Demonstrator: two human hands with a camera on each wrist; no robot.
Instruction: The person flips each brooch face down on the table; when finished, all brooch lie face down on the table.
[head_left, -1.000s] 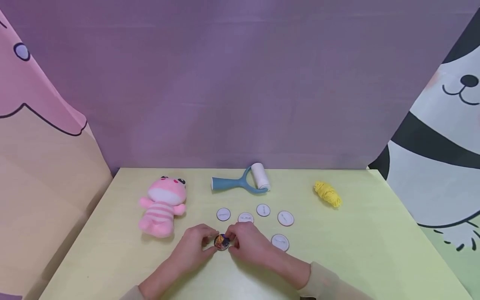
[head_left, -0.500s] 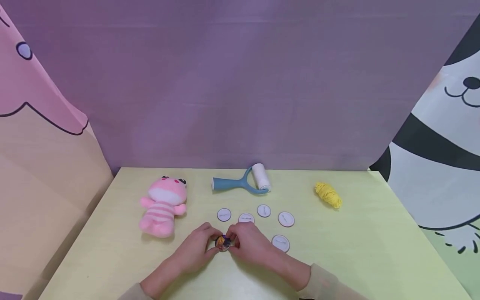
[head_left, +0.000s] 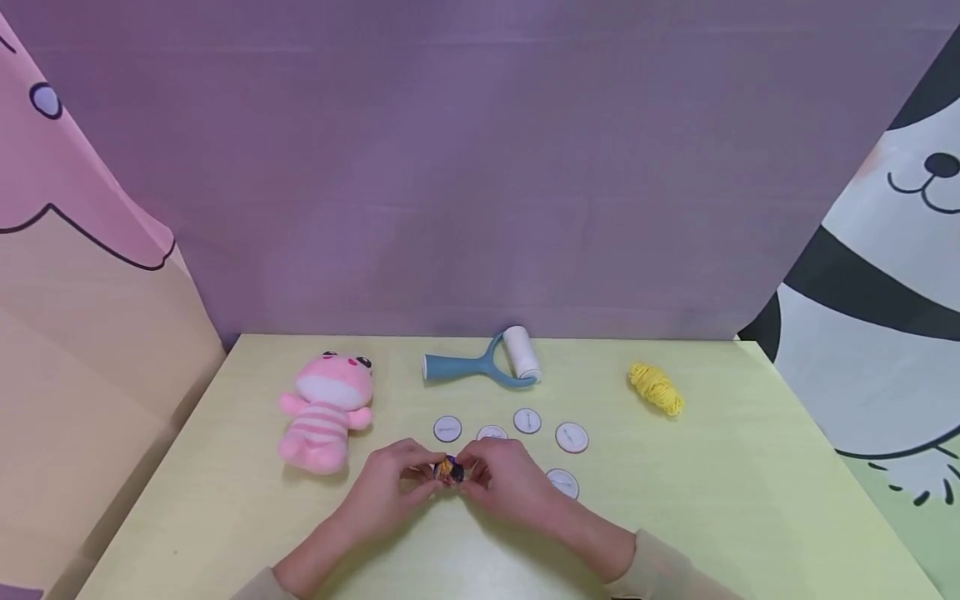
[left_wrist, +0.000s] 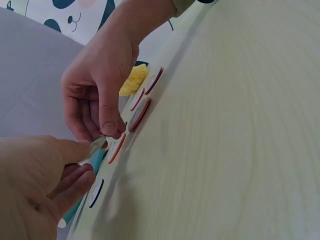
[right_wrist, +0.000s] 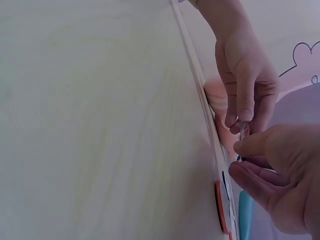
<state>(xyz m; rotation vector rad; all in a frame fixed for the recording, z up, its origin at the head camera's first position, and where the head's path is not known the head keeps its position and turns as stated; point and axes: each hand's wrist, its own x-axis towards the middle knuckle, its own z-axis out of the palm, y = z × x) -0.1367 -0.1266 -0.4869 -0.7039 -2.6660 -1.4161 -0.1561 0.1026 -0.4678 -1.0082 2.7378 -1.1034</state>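
A small round button badge (head_left: 449, 472) with a dark, orange and purple picture is held between both hands above the table. My left hand (head_left: 384, 490) pinches its left edge between thumb and fingertips. Thumb and fingers of my right hand (head_left: 516, 485) pinch the opposite edge. Seen nearly edge-on, the badge (right_wrist: 244, 131) appears tilted in the right wrist view. Beyond the hands lie several more round badges, pin side up, such as one badge (head_left: 447, 429) at the left and another badge (head_left: 572, 437) at the right. The right hand partly covers two of them.
On the pale table (head_left: 720, 500), a pink plush toy (head_left: 324, 417) lies to the left. A blue-handled lint roller (head_left: 480, 365) rests near the back edge, and a yellow yarn bundle (head_left: 656, 389) sits at the right. A purple backdrop (head_left: 480, 167) rises behind.
Both hands have shifted slightly away from the body with the badge. Its picture face now looks more tilted and foreshortened. Everything else stays in place.
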